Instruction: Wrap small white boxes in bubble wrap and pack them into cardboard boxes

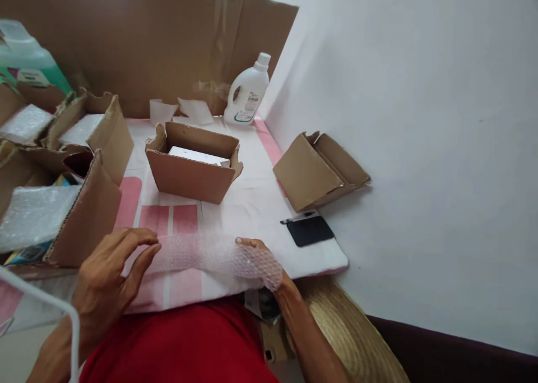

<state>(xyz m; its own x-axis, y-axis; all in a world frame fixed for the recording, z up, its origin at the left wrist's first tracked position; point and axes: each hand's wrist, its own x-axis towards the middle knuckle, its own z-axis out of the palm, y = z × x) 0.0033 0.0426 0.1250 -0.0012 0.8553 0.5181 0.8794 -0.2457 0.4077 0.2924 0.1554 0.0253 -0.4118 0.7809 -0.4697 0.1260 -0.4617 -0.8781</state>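
Note:
A strip of clear bubble wrap [205, 257] stretches between my two hands above the front edge of the table. My left hand [111, 268] pinches its left end between thumb and fingers. The right end drapes over the fingers of my right hand [260, 254], whose thumb presses on the upper edge. Just beyond the wrap stands an open cardboard box [191, 175] with a white box [197, 156] inside. Close to my left hand is another open carton [86, 226] holding a bubble-wrapped packet [37, 212].
More open cartons [113, 133] with wrapped packets stand at the left. A white bottle [247, 91] and a green jug [31, 58] are at the back. An open box [311, 170] leans against the right wall, near a black pad [311, 230] and a pen [296, 218].

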